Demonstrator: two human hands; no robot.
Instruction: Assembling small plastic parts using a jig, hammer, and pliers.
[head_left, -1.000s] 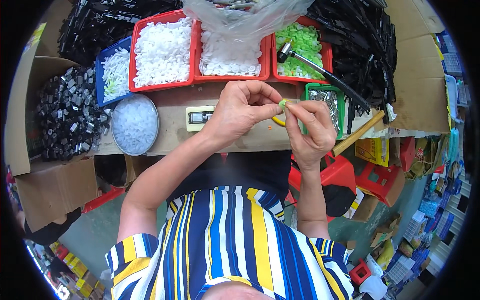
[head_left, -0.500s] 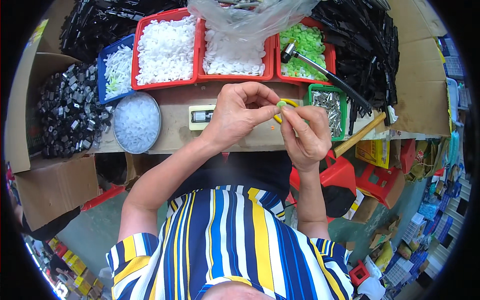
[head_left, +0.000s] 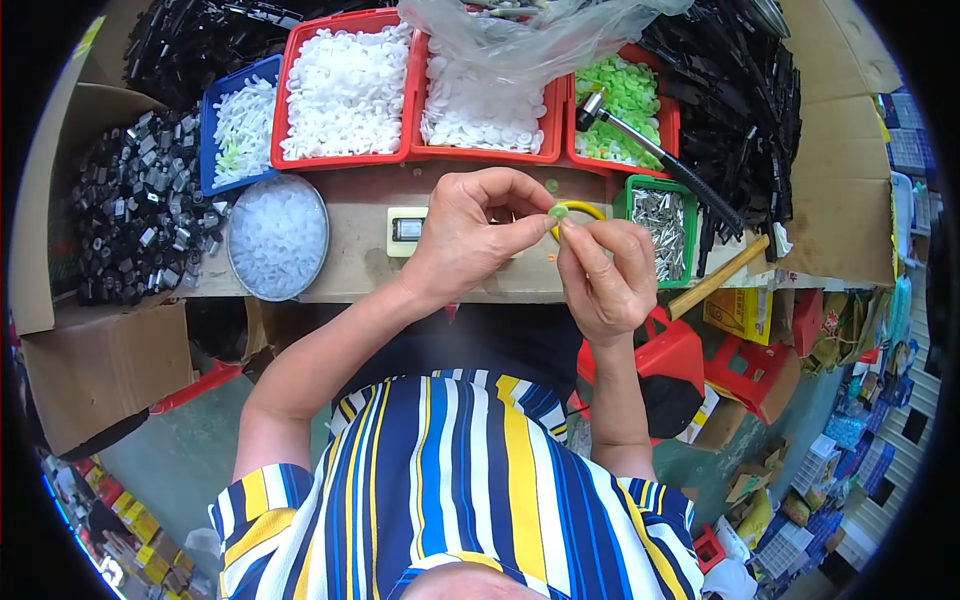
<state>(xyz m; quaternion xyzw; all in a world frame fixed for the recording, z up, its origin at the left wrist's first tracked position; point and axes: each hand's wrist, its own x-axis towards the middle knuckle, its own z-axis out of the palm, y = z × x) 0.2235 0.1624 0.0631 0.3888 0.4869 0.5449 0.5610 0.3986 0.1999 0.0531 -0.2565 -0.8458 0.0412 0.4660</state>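
Over the surface (head_left: 345,268), the left hand (head_left: 465,235) is pinching from 9 o'clock and the right hand (head_left: 607,275) from 5 o'clock, their fingertips meeting at one small green piece (head_left: 559,211) (which is bearing more of the grip, I cannot tell). The step in hand seems to be fingertip handling of this piece; the next move is probably calling for a light, steady pinch. Just beyond, toward 1 o'clock, a yellow loop (head_left: 588,206) is lying partly hidden; a cream block (head_left: 405,249) is sitting at 9 o'clock, and a green tray (head_left: 660,182) is holding metal pins (head_left: 657,220) at 3 o'clock.
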